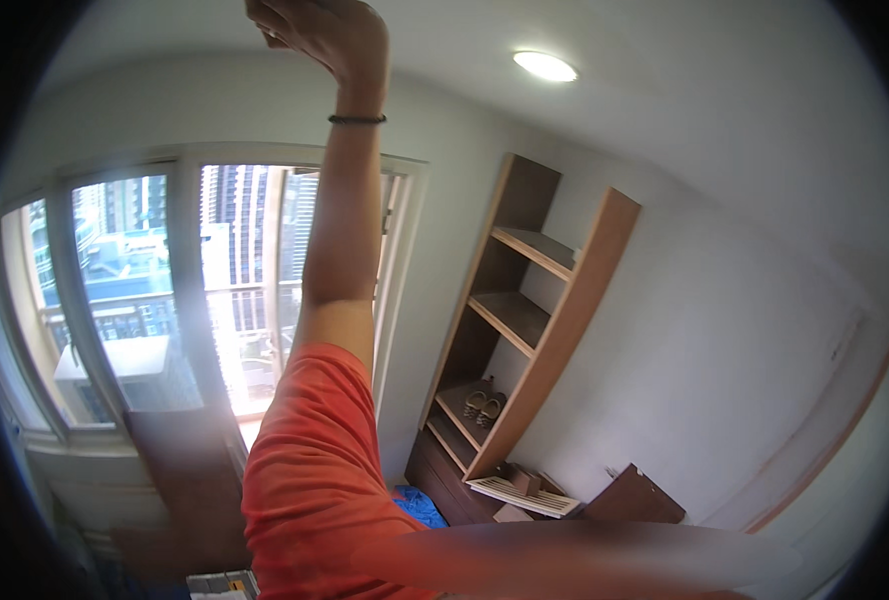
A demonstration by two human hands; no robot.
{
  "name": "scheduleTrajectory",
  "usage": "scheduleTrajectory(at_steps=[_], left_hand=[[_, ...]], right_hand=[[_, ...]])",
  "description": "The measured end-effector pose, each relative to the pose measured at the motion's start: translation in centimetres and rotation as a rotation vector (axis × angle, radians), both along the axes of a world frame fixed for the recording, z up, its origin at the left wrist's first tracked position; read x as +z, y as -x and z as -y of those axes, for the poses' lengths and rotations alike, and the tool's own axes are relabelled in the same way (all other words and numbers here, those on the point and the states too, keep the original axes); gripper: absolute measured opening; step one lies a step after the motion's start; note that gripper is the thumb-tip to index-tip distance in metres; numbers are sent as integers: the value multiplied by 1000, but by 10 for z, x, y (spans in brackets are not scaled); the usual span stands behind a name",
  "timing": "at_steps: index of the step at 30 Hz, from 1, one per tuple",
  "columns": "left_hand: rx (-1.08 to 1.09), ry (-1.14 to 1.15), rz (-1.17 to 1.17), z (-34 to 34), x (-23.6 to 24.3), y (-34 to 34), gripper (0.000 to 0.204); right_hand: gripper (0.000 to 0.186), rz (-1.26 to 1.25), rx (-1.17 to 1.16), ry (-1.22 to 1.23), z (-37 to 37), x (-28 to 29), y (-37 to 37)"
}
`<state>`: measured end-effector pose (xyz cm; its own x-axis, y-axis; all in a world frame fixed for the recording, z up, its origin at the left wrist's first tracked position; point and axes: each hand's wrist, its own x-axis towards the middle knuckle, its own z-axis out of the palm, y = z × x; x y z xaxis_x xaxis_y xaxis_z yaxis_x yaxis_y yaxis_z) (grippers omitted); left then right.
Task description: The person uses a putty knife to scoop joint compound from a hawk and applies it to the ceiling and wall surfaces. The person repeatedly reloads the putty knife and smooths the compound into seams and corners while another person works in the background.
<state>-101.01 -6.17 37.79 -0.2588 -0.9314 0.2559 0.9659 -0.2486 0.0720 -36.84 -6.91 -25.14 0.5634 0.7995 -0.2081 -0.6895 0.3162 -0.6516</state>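
My left arm, in a red-orange sleeve, rises through the middle of the view with a dark band [358,119] round its wrist. At the top edge my left hand [330,35] bends over to the left at the wrist. Its fingers look bent and are partly cut off by the edge, so whether they are open or closed cannot be told. No object shows against it; the pale ceiling [445,30] lies behind. Low in the view, a blurred reddish shape [575,558] hangs very close; I cannot make out what it is. My right hand is not recognisable anywhere.
A tall brown shelf unit [605,235] leans in view, with a pair of shoes [486,408] low down. Beneath it lie a slatted white panel [525,497], a brown board [637,495] and a blue bag-like thing [421,506]. Windows [125,270] fill the left; a round lamp [545,66] glows overhead.
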Motion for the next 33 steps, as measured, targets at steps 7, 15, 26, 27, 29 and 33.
scheduleTrajectory(at_steps=[7,15,26,27,29,33], left_hand=[[421,-105,-30,131,31,63,48],[409,-42,14,116,45,47,51],[276,65,27,-21,37,-44,58],[267,74,19,-34,37,-53,59],[202,125,4,-65,34,-78,61],[152,132,-6,-136,40,-119,65]], right_hand=[[46,-103,268,-13,-77,-16,31],[44,-88,215,3,-62,-25,23],[36,-4,93,40,-8,-3,19],[37,-17,78,48,-5,-3,18],[38,-46,44,68,2,-9,14],[41,-58,207,-408,18,-106,-49]])
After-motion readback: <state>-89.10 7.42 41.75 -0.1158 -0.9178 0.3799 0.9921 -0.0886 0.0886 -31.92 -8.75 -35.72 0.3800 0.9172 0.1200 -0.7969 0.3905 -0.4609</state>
